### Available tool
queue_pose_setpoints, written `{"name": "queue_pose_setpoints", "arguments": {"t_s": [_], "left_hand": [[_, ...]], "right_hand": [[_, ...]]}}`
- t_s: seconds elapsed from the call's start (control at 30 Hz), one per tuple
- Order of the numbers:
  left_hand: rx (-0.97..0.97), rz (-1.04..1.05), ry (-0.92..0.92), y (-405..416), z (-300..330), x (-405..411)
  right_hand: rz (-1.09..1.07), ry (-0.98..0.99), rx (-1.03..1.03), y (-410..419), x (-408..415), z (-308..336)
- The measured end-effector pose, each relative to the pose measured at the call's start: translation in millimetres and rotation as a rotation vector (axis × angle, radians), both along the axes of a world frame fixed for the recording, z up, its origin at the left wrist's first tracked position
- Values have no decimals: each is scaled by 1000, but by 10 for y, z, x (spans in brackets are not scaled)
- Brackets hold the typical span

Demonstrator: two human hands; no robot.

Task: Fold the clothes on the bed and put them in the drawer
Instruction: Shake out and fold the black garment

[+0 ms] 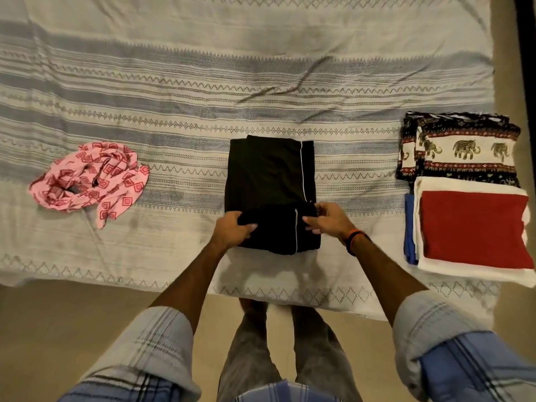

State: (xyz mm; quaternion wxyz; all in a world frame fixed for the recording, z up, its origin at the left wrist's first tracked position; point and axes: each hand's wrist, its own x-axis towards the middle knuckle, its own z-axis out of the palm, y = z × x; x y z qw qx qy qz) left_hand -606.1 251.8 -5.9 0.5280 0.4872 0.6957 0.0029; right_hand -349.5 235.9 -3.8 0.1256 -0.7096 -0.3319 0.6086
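Note:
A black garment (269,175) with thin white piping lies partly folded in the middle of the bed, its near end turned up over itself. My left hand (233,229) grips the left side of that near fold. My right hand (326,217) pinches the fold's right side beside the piping. A crumpled pink cloth with a red diamond print (90,177) lies unfolded at the left. At the right sit folded clothes: an elephant-print piece (461,147) behind a red piece (472,227) on a white one (417,198), with blue cloth (409,227) beneath.
The bed carries a cream and grey-blue striped cover (203,82) with a wrinkle at its middle. The bed's near edge (87,281) runs across the view, with tan floor below it. My legs stand against the edge. A dark upright edge (526,53) shows at the far right.

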Motion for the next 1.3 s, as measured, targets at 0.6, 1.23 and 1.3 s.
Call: {"name": "queue_pose_setpoints", "arguments": {"t_s": [0.6, 1.23, 1.3], "left_hand": [[139, 220, 189, 817, -607, 62], [50, 460, -91, 952, -1059, 155], [60, 454, -143, 945, -1019, 169]], "right_hand": [[-78, -372, 79, 765, -108, -498], [-243, -196, 131, 879, -225, -1170], [-232, -174, 169, 866, -228, -1152]]}}
